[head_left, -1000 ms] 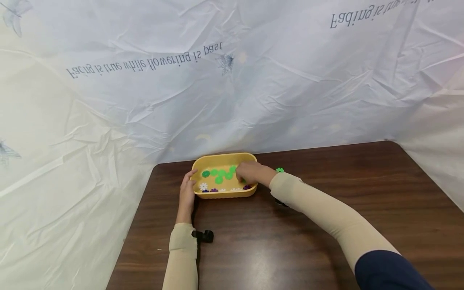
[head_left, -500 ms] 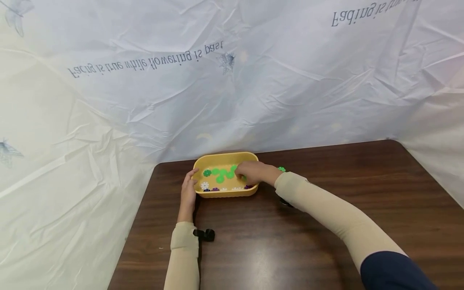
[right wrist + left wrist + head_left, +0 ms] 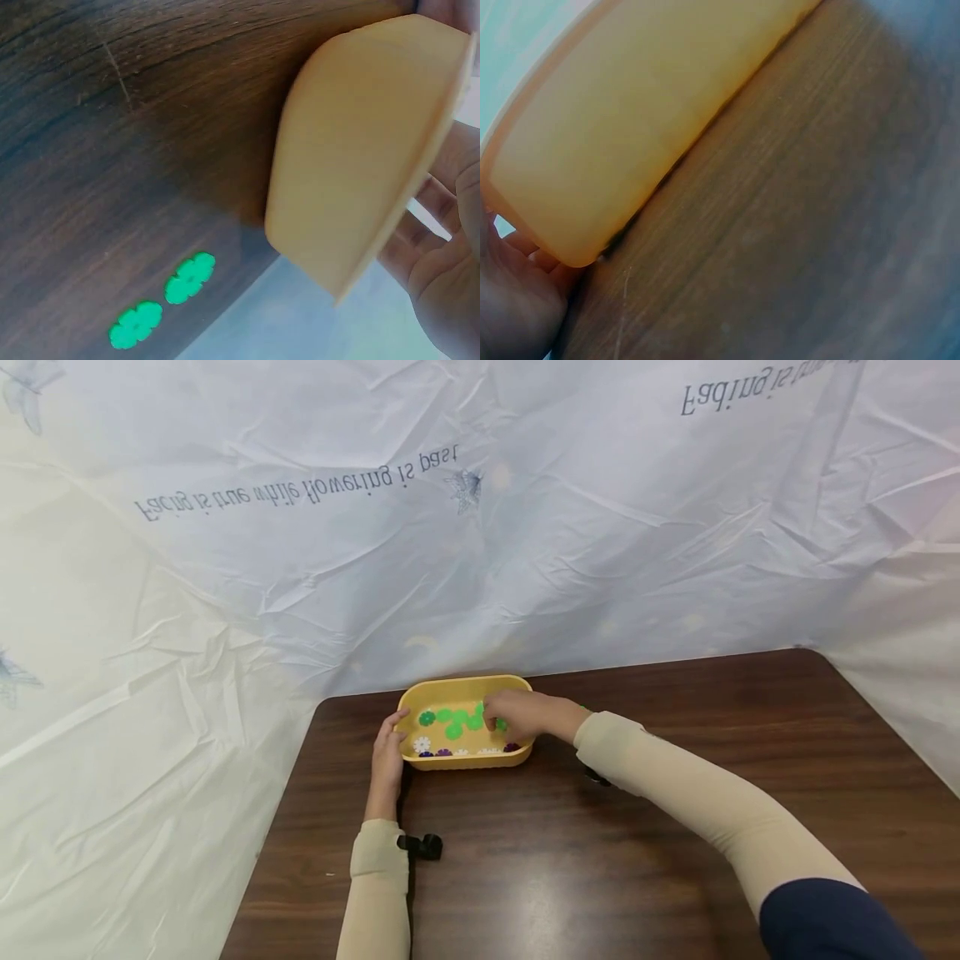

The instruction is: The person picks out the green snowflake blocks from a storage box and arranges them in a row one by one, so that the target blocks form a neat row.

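Observation:
A yellow plastic basin (image 3: pixel 465 762) stands at the far side of the table. Its left end is held by my left hand (image 3: pixel 387 756), with fingers over the rim; in the left wrist view, fingers (image 3: pixel 521 244) show beside the basin's corner. My right hand (image 3: pixel 517 714) reaches over the right end, fingers bent down inside. Its fingertips are hidden behind the wall in the right wrist view, so I cannot tell whether they pinch anything. Several light green flower-shaped discs (image 3: pixel 453 731) lie by those fingers. A darker green disc (image 3: pixel 427 718), white discs (image 3: pixel 422 745) and purple ones (image 3: pixel 444 752) are also inside.
Two green flower discs (image 3: pixel 190 277) lie on the brown wooden table (image 3: pixel 525 852) outside the basin's right end. Directly behind the table hangs a pale printed sheet (image 3: pixel 480 568). Black wrist cameras (image 3: pixel 429 847) stick out from the sleeves.
The right fingers have shifted slightly within the basin, and more light green shows beneath them. The right forearm has moved a little rightward. My left hand keeps its place on the rim.

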Demonstrator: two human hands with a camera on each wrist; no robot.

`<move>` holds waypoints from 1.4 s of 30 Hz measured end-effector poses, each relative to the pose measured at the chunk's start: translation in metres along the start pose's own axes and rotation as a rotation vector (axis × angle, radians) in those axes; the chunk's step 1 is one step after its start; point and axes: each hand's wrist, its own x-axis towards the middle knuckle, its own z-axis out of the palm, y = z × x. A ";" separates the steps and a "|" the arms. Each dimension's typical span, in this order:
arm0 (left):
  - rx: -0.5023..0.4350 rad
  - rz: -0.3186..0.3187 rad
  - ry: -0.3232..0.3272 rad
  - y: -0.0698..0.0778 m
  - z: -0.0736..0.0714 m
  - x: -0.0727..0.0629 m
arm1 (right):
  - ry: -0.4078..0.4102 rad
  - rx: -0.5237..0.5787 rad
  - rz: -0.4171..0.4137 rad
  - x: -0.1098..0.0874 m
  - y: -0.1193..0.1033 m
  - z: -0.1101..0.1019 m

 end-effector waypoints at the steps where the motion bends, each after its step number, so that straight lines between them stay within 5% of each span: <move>1: -0.002 -0.001 0.003 0.000 0.000 0.000 | -0.004 -0.004 -0.003 -0.001 -0.001 -0.002; 27: -0.006 -0.022 0.012 -0.001 0.002 0.001 | 0.121 0.050 0.034 -0.059 0.028 -0.035; 42: 0.015 -0.025 0.020 0.002 0.001 -0.001 | 0.106 0.050 0.139 -0.099 0.067 -0.014</move>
